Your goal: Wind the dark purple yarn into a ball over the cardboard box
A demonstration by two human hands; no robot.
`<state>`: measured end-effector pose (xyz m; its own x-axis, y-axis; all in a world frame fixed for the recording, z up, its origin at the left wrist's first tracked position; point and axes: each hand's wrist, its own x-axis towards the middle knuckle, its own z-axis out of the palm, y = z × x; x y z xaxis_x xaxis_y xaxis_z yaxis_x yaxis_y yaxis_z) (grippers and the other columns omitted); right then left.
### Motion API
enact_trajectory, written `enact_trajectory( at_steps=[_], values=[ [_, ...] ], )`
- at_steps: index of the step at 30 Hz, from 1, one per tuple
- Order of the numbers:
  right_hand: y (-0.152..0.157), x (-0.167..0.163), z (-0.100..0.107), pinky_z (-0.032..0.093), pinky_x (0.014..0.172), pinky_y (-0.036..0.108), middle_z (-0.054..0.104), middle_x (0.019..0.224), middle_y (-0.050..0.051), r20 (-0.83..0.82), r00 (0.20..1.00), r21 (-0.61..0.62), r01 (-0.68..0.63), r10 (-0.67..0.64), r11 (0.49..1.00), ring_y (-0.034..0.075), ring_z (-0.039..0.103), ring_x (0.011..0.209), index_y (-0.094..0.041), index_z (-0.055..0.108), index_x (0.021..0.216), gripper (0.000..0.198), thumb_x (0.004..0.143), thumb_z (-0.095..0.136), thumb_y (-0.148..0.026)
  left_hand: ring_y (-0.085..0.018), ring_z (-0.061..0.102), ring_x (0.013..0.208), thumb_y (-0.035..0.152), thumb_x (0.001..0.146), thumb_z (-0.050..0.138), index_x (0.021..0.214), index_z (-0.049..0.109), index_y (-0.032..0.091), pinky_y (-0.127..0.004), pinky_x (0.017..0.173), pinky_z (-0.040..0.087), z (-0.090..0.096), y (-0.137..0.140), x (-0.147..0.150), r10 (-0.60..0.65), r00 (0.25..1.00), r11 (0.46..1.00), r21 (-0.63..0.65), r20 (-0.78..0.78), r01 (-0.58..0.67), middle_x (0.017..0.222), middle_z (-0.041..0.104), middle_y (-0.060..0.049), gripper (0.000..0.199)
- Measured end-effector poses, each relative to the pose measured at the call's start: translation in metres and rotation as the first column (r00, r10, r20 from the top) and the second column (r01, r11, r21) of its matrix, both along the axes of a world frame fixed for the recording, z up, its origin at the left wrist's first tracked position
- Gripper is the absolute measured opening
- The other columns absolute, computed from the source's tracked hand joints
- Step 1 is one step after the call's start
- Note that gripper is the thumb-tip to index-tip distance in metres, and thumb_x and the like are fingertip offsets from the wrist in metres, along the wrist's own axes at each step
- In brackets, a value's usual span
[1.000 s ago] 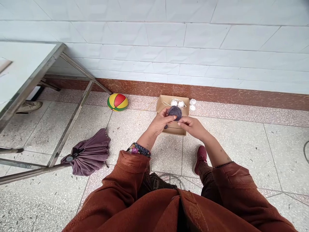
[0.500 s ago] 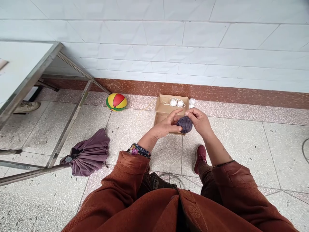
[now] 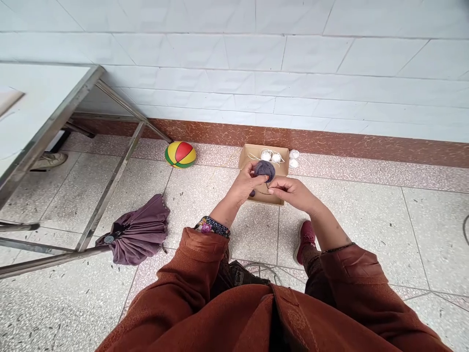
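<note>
My left hand (image 3: 245, 185) is closed around a dark purple-grey ball of yarn (image 3: 264, 169), its thumb across the lower side. Just below and to the right, my right hand (image 3: 291, 191) pinches the yarn's strand near the ball. Beneath both hands an open cardboard box (image 3: 245, 155) rests on the floor. Two white balls of yarn (image 3: 271, 156) with loose ends lie in its far part. A small dark purple thing (image 3: 252, 193) shows in the near part, partly covered by my left hand.
Two more white balls (image 3: 293, 158) lie right of the box by the wall. A colourful ball (image 3: 180, 155) stands left, near a metal-framed table (image 3: 88, 83). A folded purple umbrella (image 3: 141, 230) leans at the table's lower bar. Another person's shoe (image 3: 51, 160) shows under the table.
The dark ball of yarn, in my left hand, has shifted up and left. My right hand has dropped from above the ball to below its right side.
</note>
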<state>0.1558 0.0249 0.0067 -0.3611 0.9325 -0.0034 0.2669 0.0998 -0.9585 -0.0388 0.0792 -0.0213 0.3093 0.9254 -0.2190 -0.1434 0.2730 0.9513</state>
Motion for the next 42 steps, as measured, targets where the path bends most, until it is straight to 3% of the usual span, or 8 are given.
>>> enact_trajectory(
  at_steps=[5, 11, 20, 24, 29, 33, 37, 42],
  values=[
    [-0.006, 0.0, 0.017, 0.048, 0.073, 0.032, 0.066, 0.081, 0.001, -0.163, 0.941, 0.041, 0.308, -0.298, 0.95, 0.018, 0.057, 0.077, -0.025, 0.074, 0.089, 0.032, 0.098, 0.072, -0.056, -0.02, 0.063, 0.105, 0.026, 0.069, 0.085, 0.126, 0.068, 0.022, -0.039, 0.102, 0.047, 0.001, -0.002, -0.005, -0.229, 0.973, 0.971, 0.068, -0.015, 0.23, 0.118, 0.071, -0.005, 0.059],
    [-0.001, -0.006, 0.011, 0.047, 0.075, 0.033, 0.065, 0.082, 0.0, -0.164, 0.833, 0.114, 0.547, -0.528, 0.829, 0.018, 0.056, 0.077, -0.025, 0.072, 0.087, 0.031, 0.095, 0.074, -0.055, -0.024, 0.066, 0.111, 0.028, 0.07, 0.09, 0.15, 0.062, 0.03, -0.04, 0.102, 0.048, 0.016, -0.016, -0.012, -0.448, 0.866, 0.894, 0.14, 0.223, 0.426, 0.118, 0.072, -0.007, 0.085],
    [-0.01, -0.02, -0.018, 0.046, 0.074, 0.035, 0.071, 0.084, 0.005, 0.182, 0.913, 0.179, 0.335, -0.366, 0.925, 0.024, 0.062, 0.081, -0.023, 0.072, 0.089, 0.015, 0.089, 0.068, -0.037, -0.025, 0.068, 0.113, 0.037, 0.069, 0.09, 0.13, 0.072, 0.021, -0.035, 0.093, 0.053, 0.032, -0.044, -0.022, -0.26, 0.869, 0.956, -0.014, 0.422, 0.293, 0.13, 0.072, -0.012, 0.065],
    [-0.024, -0.022, -0.01, 0.044, 0.068, 0.033, 0.066, 0.075, 0.002, 0.162, 0.969, 0.147, 0.161, -0.184, 0.976, 0.019, 0.056, 0.069, -0.023, 0.072, 0.083, 0.022, 0.094, 0.067, -0.042, -0.018, 0.065, 0.099, 0.031, 0.069, 0.087, 0.12, 0.071, 0.022, -0.029, 0.082, 0.049, 0.026, -0.045, -0.03, -0.055, 0.967, 0.996, -0.056, 0.247, 0.071, 0.117, 0.072, -0.005, 0.055],
    [-0.036, -0.022, 0.018, 0.047, 0.071, 0.032, 0.07, 0.081, 0.002, 0.01, 1.0, 0.131, -0.013, 0.012, 0.991, 0.017, 0.059, 0.073, -0.024, 0.077, 0.09, 0.026, 0.098, 0.07, -0.048, -0.02, 0.064, 0.101, 0.028, 0.067, 0.084, 0.12, 0.07, 0.021, -0.035, 0.093, 0.05, 0.02, -0.04, -0.038, 0.051, 0.999, 0.991, 0.127, -0.002, -0.051, 0.11, 0.072, -0.005, 0.055],
    [-0.026, -0.018, 0.029, 0.047, 0.073, 0.032, 0.068, 0.082, 0.001, -0.102, 0.994, 0.169, 0.065, -0.048, 0.983, 0.017, 0.058, 0.074, -0.024, 0.074, 0.086, 0.027, 0.095, 0.075, -0.049, -0.024, 0.065, 0.111, 0.025, 0.067, 0.084, 0.128, 0.071, 0.02, -0.042, 0.104, 0.049, 0.019, -0.044, -0.035, -0.084, 0.989, 0.958, 0.263, -0.123, 0.114, 0.121, 0.071, -0.009, 0.063],
    [-0.009, -0.011, 0.017, 0.045, 0.071, 0.032, 0.061, 0.077, -0.001, -0.18, 0.956, 0.16, 0.26, -0.231, 0.952, 0.016, 0.052, 0.07, -0.024, 0.07, 0.086, 0.031, 0.094, 0.075, -0.054, -0.022, 0.065, 0.103, 0.028, 0.07, 0.086, 0.155, 0.056, 0.029, -0.043, 0.101, 0.049, 0.022, -0.053, -0.027, -0.34, 0.94, 0.916, 0.221, -0.016, 0.335, 0.111, 0.07, -0.005, 0.09],
    [0.002, -0.012, -0.014, 0.044, 0.07, 0.033, 0.061, 0.077, 0.0, -0.079, 0.919, 0.149, 0.394, -0.387, 0.907, 0.019, 0.053, 0.073, -0.024, 0.067, 0.083, 0.034, 0.095, 0.069, -0.056, -0.024, 0.064, 0.113, 0.032, 0.07, 0.089, 0.147, 0.063, 0.028, -0.042, 0.106, 0.048, 0.026, -0.057, -0.021, -0.33, 0.919, 0.938, 0.186, 0.216, 0.293, 0.122, 0.07, -0.008, 0.081]
  ],
)
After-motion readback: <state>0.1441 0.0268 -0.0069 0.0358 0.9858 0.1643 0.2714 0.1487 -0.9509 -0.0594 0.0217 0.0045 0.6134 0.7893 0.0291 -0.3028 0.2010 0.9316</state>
